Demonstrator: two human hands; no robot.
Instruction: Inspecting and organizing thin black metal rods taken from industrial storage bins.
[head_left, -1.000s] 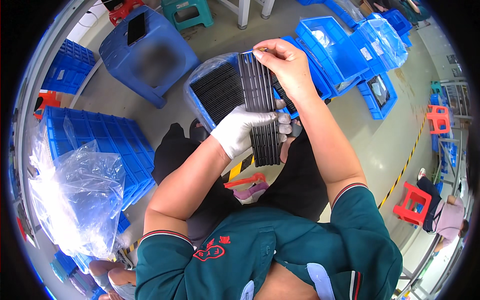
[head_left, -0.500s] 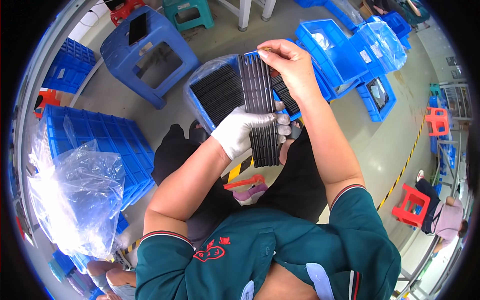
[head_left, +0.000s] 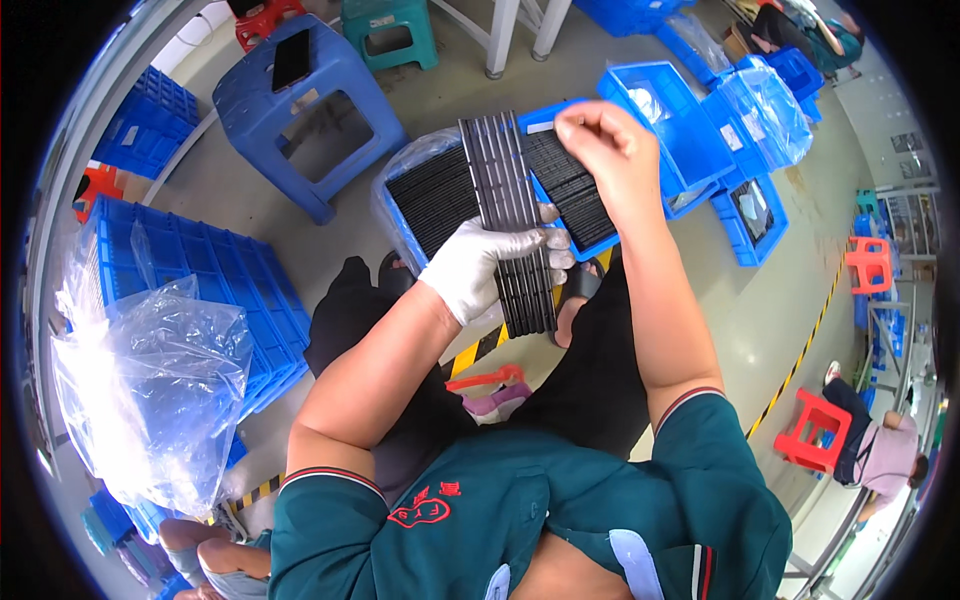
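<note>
My left hand (head_left: 466, 272), in a white glove, is closed round a bundle of long, thin black ribbed strips (head_left: 506, 190), held side by side and tilted slightly. To the right of the bundle's far end, apart from it, is my bare right hand (head_left: 618, 158). Its thumb and fingers are curled together in a pinch; anything between them is too small or hidden to make out. Beneath the hands stand a plastic-lined blue crate (head_left: 398, 214) and a second blue crate (head_left: 598, 248), both filled with rows of similar black strips.
A blue stool (head_left: 250, 110) with a dark phone (head_left: 292, 60) stands far left. Stacked blue crates (head_left: 215, 255) and a clear plastic bag (head_left: 180, 350) are at the left. More blue bins (head_left: 665, 110) lie far right. A red stool (head_left: 812, 432) and a seated person are at the right.
My right hand has come away from the bundle's far end, to the right and slightly nearer. The left hand keeps its hold; the bundle's far end has shifted slightly left.
</note>
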